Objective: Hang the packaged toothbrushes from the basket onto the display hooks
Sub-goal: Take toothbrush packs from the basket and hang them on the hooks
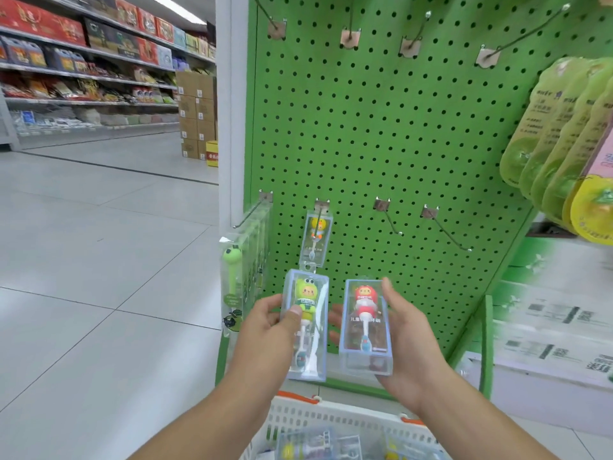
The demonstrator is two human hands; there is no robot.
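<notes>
My left hand (270, 322) grips a clear box with a green frog toothbrush (306, 322), held upright just below a hook. My right hand (403, 330) holds a second clear box with a red toothbrush (365, 323) beside it. A yellow toothbrush pack (317, 237) hangs on the second lower hook (321, 207) of the green pegboard (381, 127). Several green toothbrush packs (243, 270) fill the leftmost lower hook (252, 210). Two bare lower hooks (391, 220) (447, 232) stick out to the right. The white basket (335, 423) below holds more packs.
Bare upper hooks (517, 38) line the top of the pegboard. Green card packs (560, 134) hang at the right edge, above cartons (550, 327). A tiled aisle (99, 260) lies to the left, with stocked shelves (89, 61) and stacked boxes (195, 114) behind it.
</notes>
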